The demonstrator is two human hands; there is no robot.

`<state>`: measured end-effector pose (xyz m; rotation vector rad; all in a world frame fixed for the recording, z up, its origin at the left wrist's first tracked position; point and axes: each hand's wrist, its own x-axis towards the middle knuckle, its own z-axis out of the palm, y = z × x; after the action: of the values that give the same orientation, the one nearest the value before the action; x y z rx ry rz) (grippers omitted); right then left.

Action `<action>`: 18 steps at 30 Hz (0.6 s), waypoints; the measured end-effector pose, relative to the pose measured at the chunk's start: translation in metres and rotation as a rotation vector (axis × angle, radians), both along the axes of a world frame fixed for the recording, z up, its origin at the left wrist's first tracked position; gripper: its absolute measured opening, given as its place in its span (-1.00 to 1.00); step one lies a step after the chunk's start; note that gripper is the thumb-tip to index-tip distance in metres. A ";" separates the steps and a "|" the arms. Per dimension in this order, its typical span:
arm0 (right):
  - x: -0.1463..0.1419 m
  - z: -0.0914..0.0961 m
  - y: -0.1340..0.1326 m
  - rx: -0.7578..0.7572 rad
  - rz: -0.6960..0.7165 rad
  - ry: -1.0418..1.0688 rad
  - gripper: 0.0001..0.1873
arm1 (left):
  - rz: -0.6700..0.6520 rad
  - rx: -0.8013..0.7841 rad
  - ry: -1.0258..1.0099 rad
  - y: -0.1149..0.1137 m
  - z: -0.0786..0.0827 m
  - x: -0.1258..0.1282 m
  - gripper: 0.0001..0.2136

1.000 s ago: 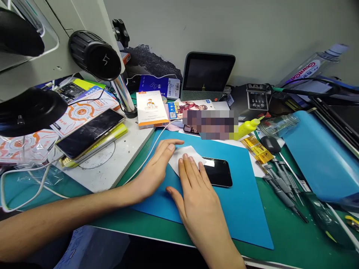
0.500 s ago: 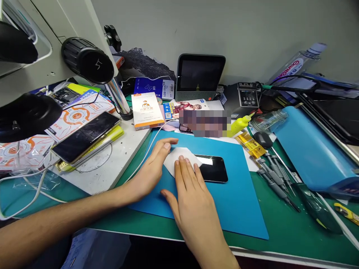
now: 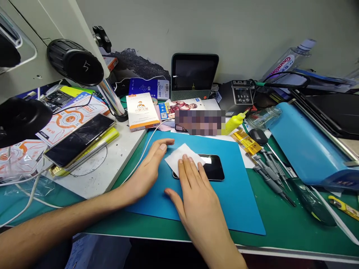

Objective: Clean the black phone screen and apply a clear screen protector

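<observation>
At frame centre, the right hand (image 3: 198, 194) reaches palm-down, straight fingers on a white cloth (image 3: 174, 160) partly covering the phone (image 3: 214, 170); beside it, the left hand (image 3: 148, 170) curves loosely; blue mat (image 3: 241, 205) spreads lower right to its edge

Two bare hands show: one left hand (image 3: 150, 164), one right hand (image 3: 199, 196). One white wipe (image 3: 178, 153) lies over part of one phone (image 3: 214, 170) on one blue mat (image 3: 238, 205). One larger phone (image 3: 80, 140) lies at the left. On the far side stands one dark display (image 3: 193, 73); far right are one yellow bottle (image 3: 235, 123), one glass jar (image 3: 263, 118) and one clear plastic bottle (image 3: 290, 62).
</observation>
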<state>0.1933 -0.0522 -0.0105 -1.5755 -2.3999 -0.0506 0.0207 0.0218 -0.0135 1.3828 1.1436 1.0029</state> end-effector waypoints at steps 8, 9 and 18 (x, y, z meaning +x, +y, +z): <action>0.008 0.001 -0.003 0.030 0.018 -0.053 -0.25 | -0.011 0.001 0.078 -0.006 0.005 0.000 -0.57; 0.006 0.002 0.005 0.012 0.008 -0.043 -0.25 | -0.018 0.007 0.071 -0.006 0.004 0.000 -0.57; 0.025 -0.003 -0.024 0.090 0.020 -0.048 -0.25 | -0.023 -0.020 0.089 -0.004 0.002 -0.001 -0.54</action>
<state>0.2179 -0.0758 -0.0134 -1.5263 -2.4134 -0.1924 0.0195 0.0178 -0.0112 1.4340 1.1979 0.9193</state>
